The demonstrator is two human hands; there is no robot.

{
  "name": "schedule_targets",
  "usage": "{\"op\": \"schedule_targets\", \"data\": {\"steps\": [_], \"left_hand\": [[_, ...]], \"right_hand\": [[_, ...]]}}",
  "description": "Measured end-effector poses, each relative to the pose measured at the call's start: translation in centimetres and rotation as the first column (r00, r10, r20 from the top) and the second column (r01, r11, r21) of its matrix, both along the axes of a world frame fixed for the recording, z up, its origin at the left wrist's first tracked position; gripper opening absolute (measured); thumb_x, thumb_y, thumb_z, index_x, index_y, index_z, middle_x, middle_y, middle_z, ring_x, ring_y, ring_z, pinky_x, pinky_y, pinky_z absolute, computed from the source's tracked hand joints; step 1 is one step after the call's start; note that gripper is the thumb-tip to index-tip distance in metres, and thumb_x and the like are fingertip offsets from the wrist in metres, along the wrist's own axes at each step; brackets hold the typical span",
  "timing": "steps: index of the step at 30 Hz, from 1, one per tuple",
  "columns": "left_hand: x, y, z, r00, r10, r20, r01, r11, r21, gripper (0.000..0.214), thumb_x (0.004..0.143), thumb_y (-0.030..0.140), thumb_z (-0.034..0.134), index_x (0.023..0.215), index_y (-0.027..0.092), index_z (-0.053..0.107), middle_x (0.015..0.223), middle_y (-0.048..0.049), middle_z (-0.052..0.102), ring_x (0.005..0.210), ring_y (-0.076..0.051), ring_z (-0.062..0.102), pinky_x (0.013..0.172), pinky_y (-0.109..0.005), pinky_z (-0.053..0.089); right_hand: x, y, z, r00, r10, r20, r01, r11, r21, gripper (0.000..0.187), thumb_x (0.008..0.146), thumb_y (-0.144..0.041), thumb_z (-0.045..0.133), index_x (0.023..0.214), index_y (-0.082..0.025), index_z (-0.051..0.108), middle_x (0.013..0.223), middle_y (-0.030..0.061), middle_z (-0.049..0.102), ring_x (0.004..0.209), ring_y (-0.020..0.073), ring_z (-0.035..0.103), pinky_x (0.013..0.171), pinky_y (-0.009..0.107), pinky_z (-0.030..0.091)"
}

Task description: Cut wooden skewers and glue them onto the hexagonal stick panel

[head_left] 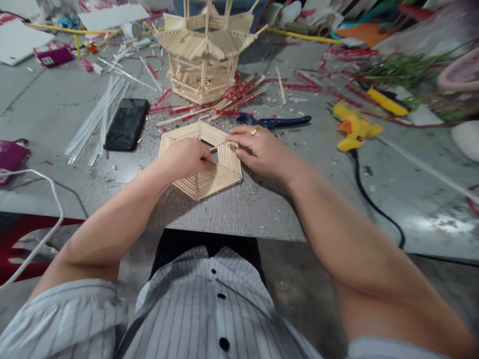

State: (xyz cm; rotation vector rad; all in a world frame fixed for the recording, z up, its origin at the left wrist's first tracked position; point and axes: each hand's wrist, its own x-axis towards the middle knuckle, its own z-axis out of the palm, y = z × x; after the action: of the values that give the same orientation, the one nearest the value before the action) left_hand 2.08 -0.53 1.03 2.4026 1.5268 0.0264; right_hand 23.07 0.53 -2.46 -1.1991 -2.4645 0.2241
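A hexagonal frame (pixel 220 182) of pale wooden sticks lies on the table in front of me, with an opening in its middle. Over that opening my left hand (pixel 187 158) is closed, its fingertips at one end of a thin wooden stick (pixel 220 146). My right hand (pixel 258 149), with a ring on one finger, rests at the frame's right side, and its fingertips close on the stick's other end. Part of the frame is hidden under my left hand.
Behind the frame stands a tiered stick pavilion (pixel 204 45). Dark blue pliers (pixel 280 121) lie behind my right hand. A yellow glue gun (pixel 354 127) with a black cord is on the right. A phone (pixel 127 124) and clear glue sticks (pixel 97 117) lie left.
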Motion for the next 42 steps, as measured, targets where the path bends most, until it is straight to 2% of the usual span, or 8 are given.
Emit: {"op": "schedule_targets", "data": {"steps": [6, 13, 22, 26, 30, 34, 38, 42], "left_hand": [[0.0, 0.0, 0.1, 0.999, -0.026, 0.044, 0.027, 0.999, -0.019, 0.021, 0.075, 0.036, 0.061, 0.081, 0.023, 0.076, 0.073, 0.0016, 0.071, 0.068, -0.012, 0.060, 0.062, -0.023, 0.036], [-0.1, 0.1, 0.8, 0.992, 0.016, 0.123, -0.009, 0.998, -0.055, 0.021, 0.077, 0.029, 0.059, 0.077, 0.016, 0.074, 0.062, 0.0006, 0.065, 0.060, -0.010, 0.052, 0.061, -0.023, 0.035], [-0.9, 0.8, 0.5, 0.987, 0.087, 0.135, -0.104, 0.987, 0.120, 0.019, 0.078, 0.025, 0.054, 0.072, 0.016, 0.070, 0.070, -0.0034, 0.067, 0.069, -0.014, 0.057, 0.067, -0.027, 0.037], [-1.5, 1.6, 0.0, 0.935, 0.091, 0.344, -0.153, 0.975, 0.159, 0.013, 0.076, 0.023, 0.057, 0.070, 0.016, 0.066, 0.063, 0.0000, 0.060, 0.066, -0.012, 0.053, 0.065, -0.026, 0.038], [-1.9, 2.6, -0.6, 0.802, 0.134, 0.582, -0.270, 0.950, 0.154, 0.009, 0.077, 0.021, 0.060, 0.070, 0.015, 0.060, 0.058, 0.0029, 0.051, 0.061, -0.009, 0.047, 0.060, -0.025, 0.034], [-2.5, 2.9, 0.2, 0.675, 0.217, 0.705, -0.393, 0.915, 0.094, 0.016, 0.083, 0.024, 0.059, 0.069, 0.016, 0.056, 0.059, 0.0041, 0.045, 0.060, -0.007, 0.037, 0.057, -0.025, 0.030], [-3.2, 2.9, 1.0, 0.696, 0.269, 0.666, -0.371, 0.928, 0.014, 0.019, 0.088, 0.032, 0.055, 0.077, 0.016, 0.057, 0.065, 0.0040, 0.048, 0.065, -0.006, 0.036, 0.060, -0.024, 0.032], [-3.2, 3.0, 0.4, 0.775, 0.273, 0.570, -0.382, 0.921, 0.078, 0.023, 0.087, 0.038, 0.051, 0.082, 0.017, 0.061, 0.067, -0.0003, 0.056, 0.069, -0.011, 0.048, 0.059, -0.026, 0.035]], "right_hand": [[-0.2, 0.2, -0.8, 0.999, -0.009, 0.034, 0.010, 1.000, -0.012, 0.050, 0.084, -0.018, 0.039, 0.129, -0.026, 0.059, 0.134, 0.0056, 0.058, 0.126, 0.0287, 0.049, 0.102, 0.055, 0.037], [-0.3, -0.2, -0.2, 0.997, -0.017, 0.073, 0.016, 1.000, 0.015, 0.043, 0.083, -0.015, 0.039, 0.117, -0.023, 0.065, 0.126, 0.0080, 0.063, 0.119, 0.0295, 0.053, 0.099, 0.055, 0.033], [-0.1, -1.0, 1.1, 0.991, 0.062, 0.117, -0.066, 0.998, 0.023, 0.026, 0.078, -0.020, 0.050, 0.094, -0.021, 0.070, 0.102, 0.0087, 0.069, 0.102, 0.0281, 0.058, 0.096, 0.051, 0.033], [-0.2, -1.1, 1.5, 0.982, 0.183, 0.053, -0.184, 0.983, 0.016, 0.018, 0.076, -0.021, 0.053, 0.080, -0.018, 0.069, 0.097, 0.0096, 0.069, 0.097, 0.0275, 0.060, 0.090, 0.046, 0.039], [-0.3, -1.2, 1.4, 0.954, 0.295, -0.054, -0.298, 0.953, -0.056, 0.014, 0.074, -0.019, 0.054, 0.073, -0.019, 0.067, 0.095, 0.0084, 0.068, 0.090, 0.0229, 0.061, 0.086, 0.040, 0.045], [-0.3, -1.4, 1.3, 0.969, 0.226, -0.099, -0.236, 0.966, -0.105, 0.017, 0.077, -0.022, 0.053, 0.085, -0.021, 0.069, 0.094, 0.0071, 0.068, 0.093, 0.0225, 0.060, 0.086, 0.038, 0.047], [-0.2, -1.5, 1.2, 0.983, 0.169, -0.074, -0.176, 0.980, -0.090, 0.029, 0.078, -0.028, 0.054, 0.104, -0.024, 0.067, 0.117, 0.0079, 0.063, 0.112, 0.0256, 0.056, 0.098, 0.044, 0.043], [0.0, -1.1, 0.8, 0.983, 0.181, -0.011, -0.181, 0.979, -0.098, 0.039, 0.078, -0.031, 0.057, 0.116, -0.022, 0.064, 0.130, 0.0105, 0.057, 0.121, 0.0269, 0.051, 0.104, 0.045, 0.039]]}}
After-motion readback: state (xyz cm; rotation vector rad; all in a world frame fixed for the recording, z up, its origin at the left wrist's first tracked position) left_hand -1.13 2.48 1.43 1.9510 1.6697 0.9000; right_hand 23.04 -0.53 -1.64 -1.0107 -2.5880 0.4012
